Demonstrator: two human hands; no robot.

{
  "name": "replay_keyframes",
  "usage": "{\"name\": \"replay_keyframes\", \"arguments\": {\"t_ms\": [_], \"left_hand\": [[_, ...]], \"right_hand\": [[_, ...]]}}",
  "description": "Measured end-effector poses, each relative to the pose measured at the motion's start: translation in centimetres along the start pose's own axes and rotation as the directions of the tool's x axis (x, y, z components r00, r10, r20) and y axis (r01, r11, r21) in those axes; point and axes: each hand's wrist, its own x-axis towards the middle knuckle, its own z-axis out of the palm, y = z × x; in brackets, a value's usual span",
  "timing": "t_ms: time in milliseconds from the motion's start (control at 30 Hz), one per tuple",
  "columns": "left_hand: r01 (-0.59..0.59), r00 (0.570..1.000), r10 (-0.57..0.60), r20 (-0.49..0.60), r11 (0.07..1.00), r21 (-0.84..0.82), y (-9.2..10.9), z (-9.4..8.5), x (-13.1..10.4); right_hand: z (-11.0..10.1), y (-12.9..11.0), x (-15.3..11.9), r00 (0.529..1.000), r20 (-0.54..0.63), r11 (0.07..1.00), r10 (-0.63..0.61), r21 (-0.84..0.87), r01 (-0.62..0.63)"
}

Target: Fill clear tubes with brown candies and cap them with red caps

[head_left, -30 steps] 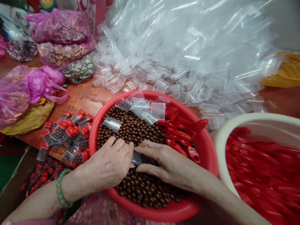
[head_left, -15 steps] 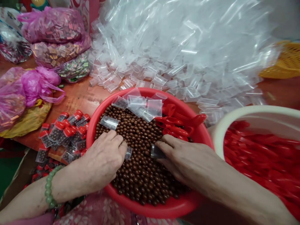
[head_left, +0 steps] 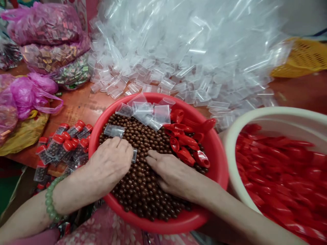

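My left hand [head_left: 112, 158] is closed over the left side of a red basin [head_left: 95, 136], its fingers around a small clear plastic container [head_left: 134, 155] whose end sticks out by the fingertips. Glossy brown balls [head_left: 153, 204] fill the basin. My right hand [head_left: 175, 175] lies low in the balls at the middle, fingers together and pointing left; anything under its palm is hidden. Another clear container [head_left: 114, 131] rests on the balls just beyond my left hand. More clear containers [head_left: 143, 108] and several red hollow plastic pieces [head_left: 187, 141] lie toward the basin's far side.
A white tub [head_left: 231, 153] full of red pieces stands at right. Behind the basin rises a large heap of clear containers [head_left: 178, 51]. Filled red-capped containers [head_left: 63, 143] are piled at left, near pink bags [head_left: 46, 27]. A yellow basket [head_left: 301, 58] sits at far right.
My right hand has moved left through the balls, toward my left hand. The clear container seen at its fingers before is out of sight. The whole view has shifted slightly.
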Motion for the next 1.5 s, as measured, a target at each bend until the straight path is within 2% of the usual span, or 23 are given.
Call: {"name": "replay_keyframes", "arguments": {"t_ms": [133, 233, 333, 400, 467, 500, 600, 633, 700, 800, 900, 1067, 1167, 1233, 1333, 1500], "left_hand": [[0.099, 0.990, -0.126, -0.070, 0.948, -0.302, -1.0, 0.4, -0.2], [0.078, 0.956, -0.216, -0.198, 0.840, -0.536, -1.4, 0.6, -0.7], [0.009, 0.927, -0.238, -0.290, 0.787, -0.617, -1.4, 0.5, -1.2], [-0.005, 0.921, -0.237, -0.309, 0.786, -0.618, -1.3, 0.3, -1.4], [0.030, 0.933, -0.232, -0.276, 0.814, -0.580, -1.0, -0.1, -1.2], [0.069, 0.950, -0.220, -0.222, 0.840, -0.538, -0.8, -0.3, -1.0], [0.167, 0.986, -0.162, 0.043, 0.930, -0.328, 0.1, -0.6, 0.0], [0.162, 0.984, -0.137, 0.111, 0.951, -0.265, 0.4, -0.5, 0.4], [0.115, 0.982, -0.080, 0.171, 0.972, -0.204, 0.8, -0.3, 0.9], [0.046, 0.980, 0.005, 0.199, 0.967, -0.250, 0.3, -0.1, 1.3], [0.003, 0.961, 0.082, 0.265, 0.953, -0.304, -0.6, -0.7, 1.3], [-0.087, 0.956, 0.117, 0.268, 0.989, -0.124, -0.3, -2.4, 2.5], [-0.107, 0.956, 0.124, 0.267, 0.991, -0.076, 0.7, -2.1, 4.4], [-0.086, 0.945, 0.116, 0.306, 0.990, -0.111, 1.0, -1.0, 5.8], [-0.066, 0.954, 0.127, 0.272, 0.973, -0.223, 0.8, 0.8, 7.0], [0.012, 0.973, 0.096, 0.211, 0.887, -0.462, -0.2, 2.3, 6.7]], "right_hand": [[-0.3, 0.7, 0.1, 0.999, -0.011, 0.987, 0.036, 0.155, -0.034], [-0.5, 0.9, -0.3, 0.996, -0.067, 0.949, 0.051, 0.315, -0.027], [-0.7, 1.0, -0.9, 0.984, -0.166, 0.827, 0.064, 0.560, 0.041], [-0.6, 1.0, -1.2, 0.972, -0.224, 0.777, 0.071, 0.624, 0.086], [-0.4, 1.1, -1.5, 0.960, -0.269, 0.786, 0.079, 0.609, 0.106], [-0.2, 1.1, -1.7, 0.952, -0.294, 0.804, 0.083, 0.584, 0.110], [0.4, 1.5, -2.2, 0.930, -0.357, 0.867, 0.084, 0.486, 0.108], [0.6, 1.6, -2.4, 0.925, -0.371, 0.883, 0.085, 0.459, 0.103], [0.8, 1.9, -2.7, 0.923, -0.375, 0.899, 0.085, 0.428, 0.091], [0.8, 2.2, -3.2, 0.935, -0.342, 0.900, 0.096, 0.430, 0.065], [0.7, 2.4, -3.7, 0.941, -0.314, 0.896, 0.125, 0.442, 0.028], [0.6, 2.4, -4.0, 0.935, -0.326, 0.890, 0.140, 0.456, 0.025], [0.3, 2.2, -3.8, 0.931, -0.327, 0.881, 0.161, 0.472, 0.013], [0.2, 2.1, -3.7, 0.929, -0.323, 0.876, 0.180, 0.482, -0.002], [0.2, 2.0, -3.6, 0.924, -0.326, 0.875, 0.197, 0.484, -0.016], [0.8, 2.1, -3.7, 0.899, -0.385, 0.886, 0.208, 0.464, -0.005]]}}
